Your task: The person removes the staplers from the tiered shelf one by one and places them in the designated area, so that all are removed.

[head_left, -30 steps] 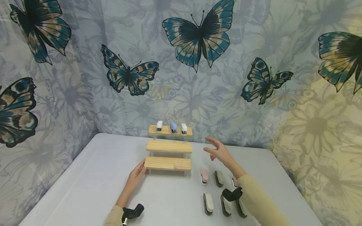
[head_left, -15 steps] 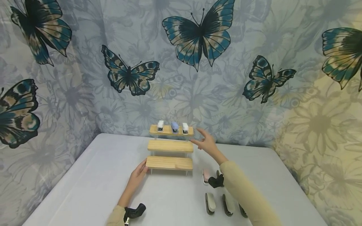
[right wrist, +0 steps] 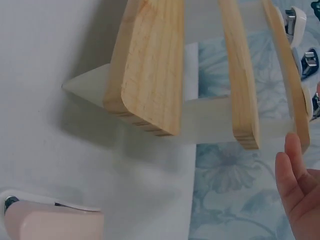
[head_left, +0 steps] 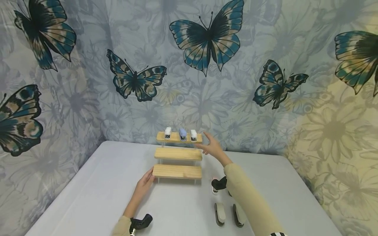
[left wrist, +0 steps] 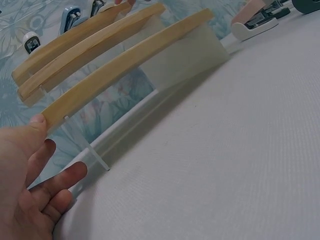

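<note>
1. Three-tier stand: pale grained wood boards, corners rounded, stepped upward to the rear on translucent side panels; it stands on the table in front of you.
2. Row on the top board: white stapler, blue stapler, second white stapler; small, smooth, blocky bodies.
3. Tabletop, to the right of the stand: pink stapler, rounded, on a white base; two pale staplers, long, on dark bases; one more, mostly covered by your cream sleeve.
4. White cloth: finely ribbed, over the table.
5. Your left hand: grips the left end of the bottom board, thumb on its edge.
6. Your right hand: pinches the right end of the top board; firmness cannot be told.
7. Changed: a second ago your right hand was well apart from the stand. Your sleeve now hides more of the tabletop staplers. Your left hand has kept its place.
8. Count: boards, three; staplers on the stand, three; tabletop staplers at least partly visible, four; printed butterflies, six.
</note>
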Tool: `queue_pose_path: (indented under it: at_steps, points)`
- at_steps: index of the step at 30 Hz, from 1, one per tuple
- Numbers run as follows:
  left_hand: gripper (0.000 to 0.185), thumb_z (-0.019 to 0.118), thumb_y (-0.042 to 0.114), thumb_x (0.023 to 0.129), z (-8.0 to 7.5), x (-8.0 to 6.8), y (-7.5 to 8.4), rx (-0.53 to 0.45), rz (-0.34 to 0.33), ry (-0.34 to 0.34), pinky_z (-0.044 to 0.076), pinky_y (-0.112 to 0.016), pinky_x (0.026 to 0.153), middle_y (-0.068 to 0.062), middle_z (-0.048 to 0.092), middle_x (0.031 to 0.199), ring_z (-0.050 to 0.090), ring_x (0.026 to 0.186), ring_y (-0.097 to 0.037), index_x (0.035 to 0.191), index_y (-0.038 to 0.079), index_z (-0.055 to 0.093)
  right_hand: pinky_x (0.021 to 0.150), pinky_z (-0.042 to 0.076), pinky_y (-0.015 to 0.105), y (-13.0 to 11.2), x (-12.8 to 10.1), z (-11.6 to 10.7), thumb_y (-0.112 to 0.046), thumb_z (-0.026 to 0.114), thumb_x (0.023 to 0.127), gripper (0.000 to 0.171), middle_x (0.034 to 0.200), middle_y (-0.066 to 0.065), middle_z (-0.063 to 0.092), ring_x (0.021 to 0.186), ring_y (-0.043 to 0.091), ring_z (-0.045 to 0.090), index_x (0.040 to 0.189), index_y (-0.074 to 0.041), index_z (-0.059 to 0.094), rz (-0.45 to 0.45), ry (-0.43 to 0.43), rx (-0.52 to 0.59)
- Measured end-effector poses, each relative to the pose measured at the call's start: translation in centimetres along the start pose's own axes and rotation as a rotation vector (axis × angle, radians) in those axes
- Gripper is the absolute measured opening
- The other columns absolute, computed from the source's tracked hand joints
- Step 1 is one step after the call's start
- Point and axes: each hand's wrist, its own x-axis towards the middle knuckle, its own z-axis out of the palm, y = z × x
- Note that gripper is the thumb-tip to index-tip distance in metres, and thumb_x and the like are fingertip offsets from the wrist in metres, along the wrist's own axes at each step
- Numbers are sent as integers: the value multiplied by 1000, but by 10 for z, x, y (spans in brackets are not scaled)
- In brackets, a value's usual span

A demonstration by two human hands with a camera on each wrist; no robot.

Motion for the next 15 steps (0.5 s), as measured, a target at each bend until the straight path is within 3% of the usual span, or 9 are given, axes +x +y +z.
queue_pose_path:
  at_steps: [1,4,8,11,15]
  points:
    - [45,43,32,80,1,0,0,6,8,-4,34,-28,82,-3,33,120,37,103,-17,120,12,34,56,45,34,4,2,-1,-36,57,69,77,94,18,49,55,23,52,127,-14,12,5,-14,-19]
    - [44,41,32,81,2,2,0,23,41,-23,34,-28,82,-3,31,121,38,102,-17,121,14,32,51,44,34,52,34,-1,-40,56,69,78,98,22,43,55,22,52,127,-21,8,-67,-35,-25]
    - [43,41,30,82,1,4,1,27,61,-19,34,-28,81,-3,32,121,38,102,-18,121,14,32,43,42,34,60,48,-1,-34,56,71,73,121,19,23,53,23,52,127,-25,9,-136,-46,3]
    - [44,41,30,82,-2,2,0,21,49,-25,34,-28,82,-4,30,122,35,104,-19,121,13,32,47,43,36,13,25,-5,-28,56,73,68,123,14,24,54,24,52,127,-20,15,-123,-56,17]
    - [44,39,30,83,-3,0,-2,25,39,-53,32,-27,83,-6,27,124,31,107,-19,122,12,29,51,44,34,-19,6,-6,-23,55,75,64,125,15,21,57,26,52,126,-15,18,-102,-56,40]
